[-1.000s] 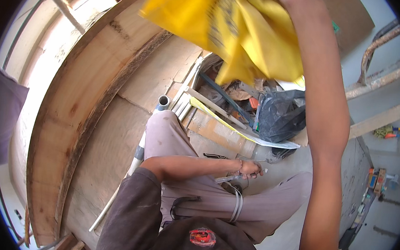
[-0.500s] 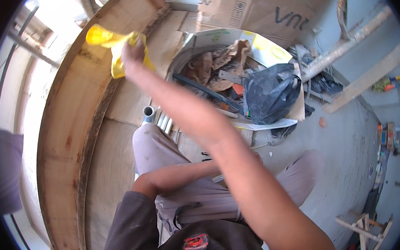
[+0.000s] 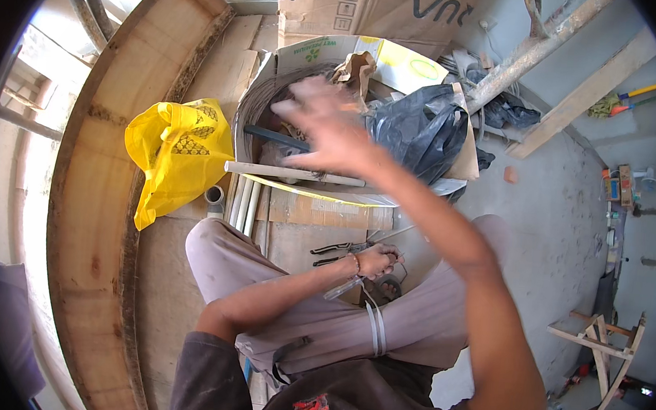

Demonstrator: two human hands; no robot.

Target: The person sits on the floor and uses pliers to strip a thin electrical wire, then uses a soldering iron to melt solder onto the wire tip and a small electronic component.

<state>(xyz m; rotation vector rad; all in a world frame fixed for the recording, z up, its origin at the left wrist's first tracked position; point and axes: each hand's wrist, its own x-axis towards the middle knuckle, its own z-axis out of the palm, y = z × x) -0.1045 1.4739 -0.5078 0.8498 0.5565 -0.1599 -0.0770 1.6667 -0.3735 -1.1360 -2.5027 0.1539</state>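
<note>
as the right hand (image 3: 333,134) spreads fingers over a cluttered, curved carton (image 3: 307,55), the left hand (image 3: 374,262) curls (grip unclear).

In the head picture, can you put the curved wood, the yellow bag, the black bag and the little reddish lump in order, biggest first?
1. Curved wood, easily the biggest
2. Yellow bag and black bag: too alike to rank, both crumpled
3. Reddish lump on the floor, the smallest
</note>
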